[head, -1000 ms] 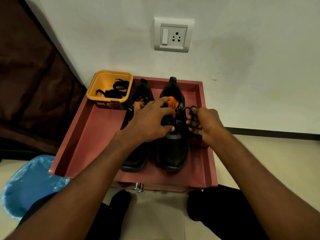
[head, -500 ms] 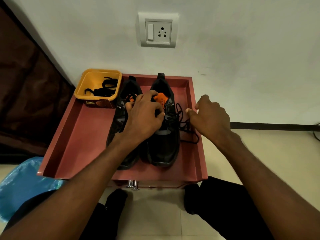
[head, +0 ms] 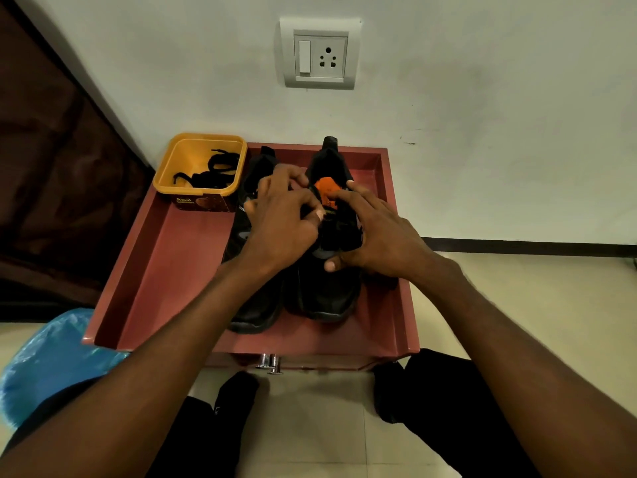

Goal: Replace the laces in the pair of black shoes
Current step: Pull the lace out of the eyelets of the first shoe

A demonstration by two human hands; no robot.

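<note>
Two black shoes stand side by side, toes toward me, in a reddish tray point(head: 179, 270). The right shoe point(head: 324, 291) has an orange tongue label point(head: 325, 186). My left hand point(head: 282, 222) lies over the left shoe point(head: 255, 312) and reaches across, its fingertips pinching at the right shoe's lace area. My right hand point(head: 372, 232) clasps the right shoe's upper from the right side, thumb at the vamp. The lace on that shoe is hidden under my fingers. A yellow tub point(head: 200, 167) at the tray's far left corner holds loose black laces point(head: 210, 170).
The tray sits on a low drawer unit with metal knobs point(head: 270, 362), against a white wall with a switch socket point(head: 319, 53). A blue plastic bag point(head: 51, 360) lies at lower left. A dark curtain hangs on the left. My legs in black are below.
My right hand, which was out beside the shoe with the lace pulled loose to the right, has come in onto the right shoe's upper. The left hand stays at the tongue.
</note>
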